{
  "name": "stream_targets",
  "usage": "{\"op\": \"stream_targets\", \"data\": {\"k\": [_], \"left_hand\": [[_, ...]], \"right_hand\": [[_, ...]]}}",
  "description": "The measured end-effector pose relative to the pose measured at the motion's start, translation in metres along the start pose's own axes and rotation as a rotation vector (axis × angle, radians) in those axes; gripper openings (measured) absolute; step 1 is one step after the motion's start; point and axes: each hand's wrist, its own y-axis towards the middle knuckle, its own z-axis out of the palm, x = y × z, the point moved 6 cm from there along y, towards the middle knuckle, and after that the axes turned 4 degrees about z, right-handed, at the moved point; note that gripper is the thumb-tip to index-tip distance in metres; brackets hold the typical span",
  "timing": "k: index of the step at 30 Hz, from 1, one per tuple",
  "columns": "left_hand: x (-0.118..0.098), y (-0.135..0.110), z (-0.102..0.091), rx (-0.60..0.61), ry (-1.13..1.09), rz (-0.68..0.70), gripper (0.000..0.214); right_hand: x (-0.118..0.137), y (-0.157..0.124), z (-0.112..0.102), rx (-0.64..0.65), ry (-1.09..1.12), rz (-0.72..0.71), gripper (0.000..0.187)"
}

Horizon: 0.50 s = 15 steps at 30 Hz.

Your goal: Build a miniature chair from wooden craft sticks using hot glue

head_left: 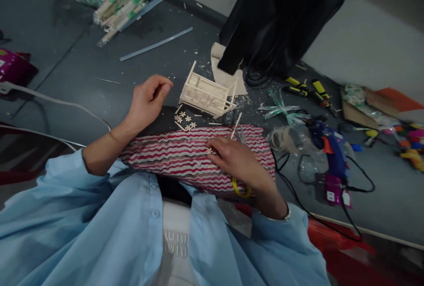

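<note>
My left hand [147,103] hovers over the grey table with its fingers curled towards the thumb; whatever may lie between them is hidden. Between thumb and forefinger, my right hand [233,158] pinches a small wooden flower [209,151] above a red-and-white striped cloth pad [172,153]. Scissors with a yellow handle [241,189] pass beneath that hand, their blades showing beyond the knuckles; whether the palm grips them I cannot tell. A thin stick [236,125] pokes up beside the blades. Several loose wooden flowers [188,119] lie before a small stick-built model [208,93] with corner posts.
Bagged wooden sticks [122,5] and a bluish strip [155,44] lie at the back left. A black bag [274,16] stands behind the model. On the right are yellow-black cutters [319,89], a blue glue gun [334,149] and its cable. A white cable [59,100] crosses the left.
</note>
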Motion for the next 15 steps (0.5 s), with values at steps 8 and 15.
{"op": "stream_targets", "data": {"k": [8, 15], "left_hand": [[-0.002, 0.002, -0.005, -0.162, -0.031, 0.150, 0.026], [-0.002, 0.001, -0.001, -0.072, 0.006, -0.046, 0.017]], "right_hand": [[-0.007, 0.005, -0.017, -0.301, 0.460, 0.028, 0.012], [0.010, 0.050, -0.012, -0.407, 0.236, -0.040, 0.027]]}}
